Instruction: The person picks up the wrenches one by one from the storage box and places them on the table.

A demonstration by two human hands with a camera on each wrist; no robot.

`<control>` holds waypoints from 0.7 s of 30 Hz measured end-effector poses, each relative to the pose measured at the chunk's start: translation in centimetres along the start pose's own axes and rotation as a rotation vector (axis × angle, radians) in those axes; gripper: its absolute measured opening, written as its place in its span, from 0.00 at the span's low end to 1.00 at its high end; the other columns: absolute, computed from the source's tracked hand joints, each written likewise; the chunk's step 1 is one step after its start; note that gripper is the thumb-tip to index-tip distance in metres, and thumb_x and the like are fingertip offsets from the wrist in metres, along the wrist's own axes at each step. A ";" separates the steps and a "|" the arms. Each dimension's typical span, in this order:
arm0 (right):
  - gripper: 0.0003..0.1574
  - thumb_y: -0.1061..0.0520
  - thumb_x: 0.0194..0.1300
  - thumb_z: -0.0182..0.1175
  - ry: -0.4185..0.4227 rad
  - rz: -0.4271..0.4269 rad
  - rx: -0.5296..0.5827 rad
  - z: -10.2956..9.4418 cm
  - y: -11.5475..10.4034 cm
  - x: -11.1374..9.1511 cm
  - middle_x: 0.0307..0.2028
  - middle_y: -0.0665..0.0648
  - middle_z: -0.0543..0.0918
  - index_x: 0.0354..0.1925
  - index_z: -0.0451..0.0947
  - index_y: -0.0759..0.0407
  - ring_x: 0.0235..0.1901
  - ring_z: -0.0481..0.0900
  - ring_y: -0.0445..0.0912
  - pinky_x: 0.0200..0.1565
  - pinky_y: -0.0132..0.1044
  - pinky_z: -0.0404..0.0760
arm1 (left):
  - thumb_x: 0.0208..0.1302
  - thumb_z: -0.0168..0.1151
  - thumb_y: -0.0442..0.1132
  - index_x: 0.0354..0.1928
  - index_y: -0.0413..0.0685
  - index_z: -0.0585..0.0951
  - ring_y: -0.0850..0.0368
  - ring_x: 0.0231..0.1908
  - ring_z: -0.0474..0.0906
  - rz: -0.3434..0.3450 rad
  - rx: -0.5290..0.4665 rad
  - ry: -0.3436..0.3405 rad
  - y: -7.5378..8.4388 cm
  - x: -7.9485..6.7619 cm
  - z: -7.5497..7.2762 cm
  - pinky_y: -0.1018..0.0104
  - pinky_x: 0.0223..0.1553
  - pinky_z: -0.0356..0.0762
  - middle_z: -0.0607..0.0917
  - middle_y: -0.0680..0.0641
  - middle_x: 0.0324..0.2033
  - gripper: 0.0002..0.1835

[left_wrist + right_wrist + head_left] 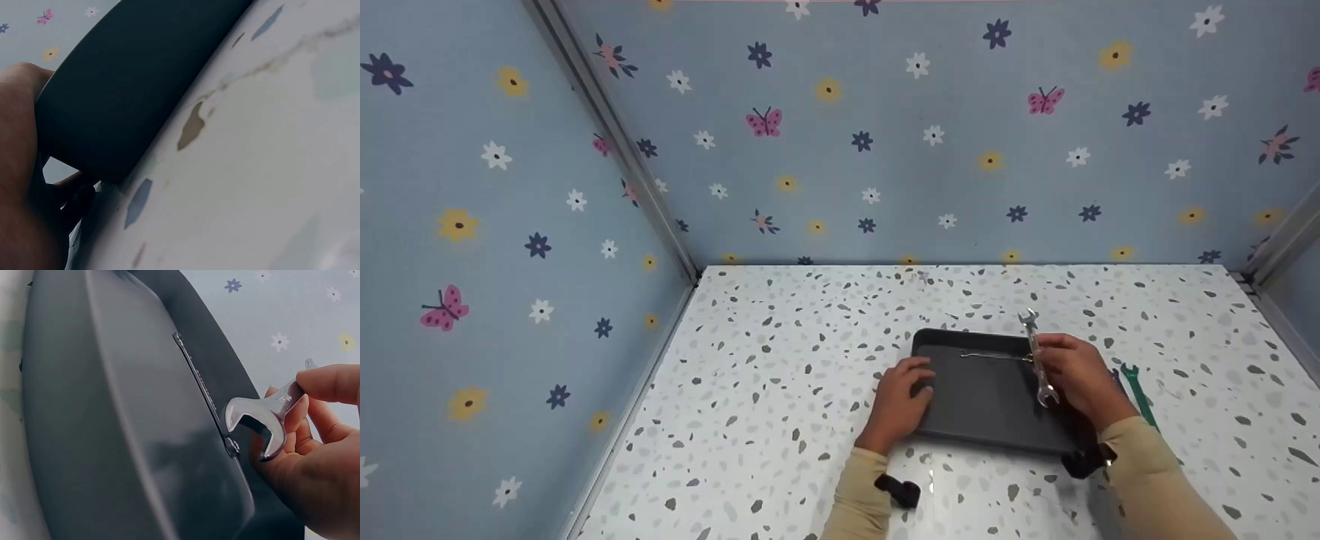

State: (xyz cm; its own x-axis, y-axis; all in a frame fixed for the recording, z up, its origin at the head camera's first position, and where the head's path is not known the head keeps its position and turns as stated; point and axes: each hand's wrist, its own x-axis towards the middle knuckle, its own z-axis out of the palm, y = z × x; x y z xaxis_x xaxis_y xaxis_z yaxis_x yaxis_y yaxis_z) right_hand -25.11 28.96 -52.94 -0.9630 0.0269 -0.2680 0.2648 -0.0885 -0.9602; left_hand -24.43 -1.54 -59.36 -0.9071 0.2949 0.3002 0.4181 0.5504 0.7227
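A dark grey rectangular tray with raised sides lies on the speckled table. My left hand holds its left side, fingers curled over the rim. Above the right part of the tray, my right hand pinches a silver open-ended wrench between thumb and fingers. One open end of that wrench faces the camera in the right wrist view. A thinner silver wrench lies on the tray floor along the far wall. The left wrist view shows mostly the tray's dark outer wall, which hides part of the left hand.
Right of the tray, partly behind the right arm, lie a green wrench and a dark blue tool, mostly hidden. Flowered panels stand behind and left of the table.
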 end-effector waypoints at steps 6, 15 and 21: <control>0.12 0.66 0.67 0.60 -0.009 0.004 0.032 -0.3 -0.2 -0.2 0.35 0.55 0.81 0.50 0.77 0.62 0.34 0.80 0.46 0.34 0.36 0.81 | 0.67 0.60 0.37 0.52 0.46 0.85 0.53 0.59 0.72 -0.011 0.004 0.010 0.1 -0.1 0.0 0.56 0.62 0.68 0.77 0.56 0.62 0.14; 0.10 0.68 0.67 0.59 -0.026 0.009 0.076 -0.7 -0.3 -0.7 0.35 0.54 0.82 0.44 0.81 0.57 0.35 0.80 0.45 0.38 0.36 0.82 | 0.67 0.60 0.38 0.52 0.47 0.85 0.53 0.58 0.73 -0.011 0.006 0.012 0.2 -0.1 -0.1 0.55 0.62 0.68 0.77 0.56 0.62 0.14; 0.10 0.68 0.67 0.58 -0.027 0.006 0.080 -0.9 -0.4 -1.0 0.33 0.52 0.80 0.43 0.81 0.56 0.34 0.79 0.45 0.37 0.36 0.81 | 0.67 0.60 0.38 0.52 0.47 0.85 0.53 0.58 0.72 -0.012 0.010 0.009 0.1 0.0 0.1 0.55 0.62 0.68 0.77 0.55 0.62 0.14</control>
State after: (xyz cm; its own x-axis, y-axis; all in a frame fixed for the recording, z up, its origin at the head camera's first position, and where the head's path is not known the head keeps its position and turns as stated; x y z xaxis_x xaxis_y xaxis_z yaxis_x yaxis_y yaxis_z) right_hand -24.24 29.85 -52.39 -0.9628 -0.0006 -0.2701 0.2664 -0.1682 -0.9491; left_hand -24.40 -1.47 -59.35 -0.9124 0.2814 0.2973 0.4078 0.5620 0.7196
